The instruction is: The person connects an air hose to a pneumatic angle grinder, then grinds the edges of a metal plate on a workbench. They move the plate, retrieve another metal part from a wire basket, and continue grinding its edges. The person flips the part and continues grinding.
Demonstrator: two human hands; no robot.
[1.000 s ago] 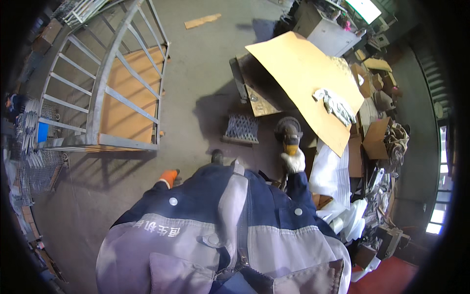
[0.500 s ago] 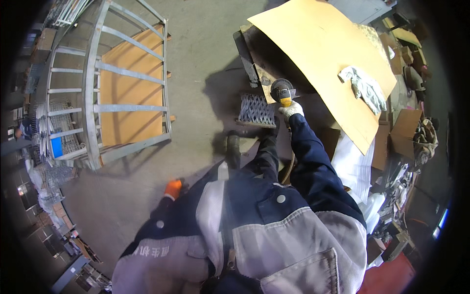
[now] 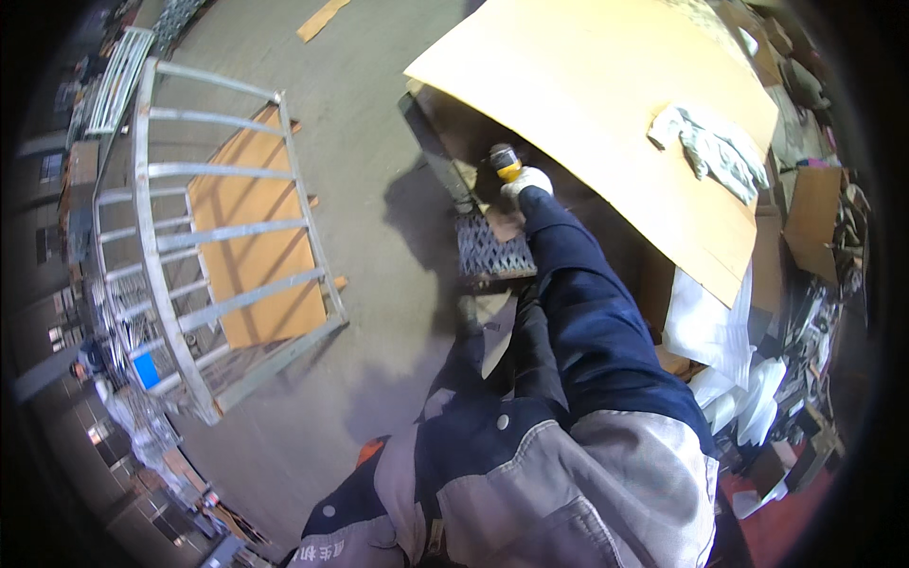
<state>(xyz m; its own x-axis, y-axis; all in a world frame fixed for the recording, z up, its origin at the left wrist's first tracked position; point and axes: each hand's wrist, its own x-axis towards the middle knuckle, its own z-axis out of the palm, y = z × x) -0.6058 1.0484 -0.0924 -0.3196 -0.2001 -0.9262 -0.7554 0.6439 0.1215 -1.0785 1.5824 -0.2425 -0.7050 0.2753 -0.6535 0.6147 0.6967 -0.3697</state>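
Note:
My right hand (image 3: 530,181), in a white glove, is closed around a yellow and dark angle grinder (image 3: 506,163). It reaches in beside the curved edge of a large tan board (image 3: 587,95), over a dark space beneath it. The grinder's disc does not show clearly from here. Just below it is a grey metal mesh step (image 3: 494,248), close to my legs. My left hand (image 3: 370,450), in an orange glove, is down at my left side, mostly hidden behind my jacket; its fingers cannot be seen. A crumpled pale cloth (image 3: 710,151) lies on the board.
To the left stands a grey metal rack frame (image 3: 156,237) with a tan board (image 3: 251,241) inside. White foam sheeting (image 3: 705,327), cardboard boxes (image 3: 812,222) and scrap crowd the right side. A tan strip (image 3: 322,19) lies on the floor at the far end.
My right hand and the grinder have moved left and farther away, toward the space under the board. My left hand has slipped mostly behind my jacket. The whole view has turned and shifted.

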